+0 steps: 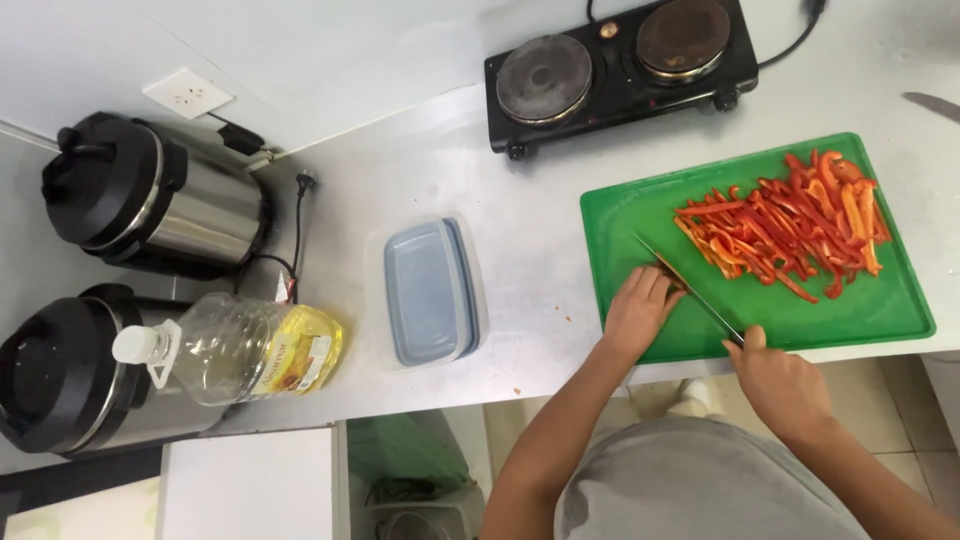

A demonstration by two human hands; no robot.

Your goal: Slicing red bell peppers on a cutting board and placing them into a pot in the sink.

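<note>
A green cutting board (pixel 620 215) lies on the steel counter with a pile of red pepper strips (pixel 790 225) on its right half. My right hand (pixel 780 380) grips the handle of a knife (pixel 690 290), whose blade runs up and left across the board. My left hand (pixel 640 310) rests with curled fingers on the board's near left part, right beside the blade. Whether a piece of pepper lies under those fingers is hidden.
A black double hotplate (pixel 620 65) stands behind the board. A lidded clear plastic container (pixel 430 290) sits left of the board. Further left are an oil bottle (pixel 240 345) on its side and two steel cookers (pixel 140 195). Another knife blade (pixel 935 105) shows at the right edge.
</note>
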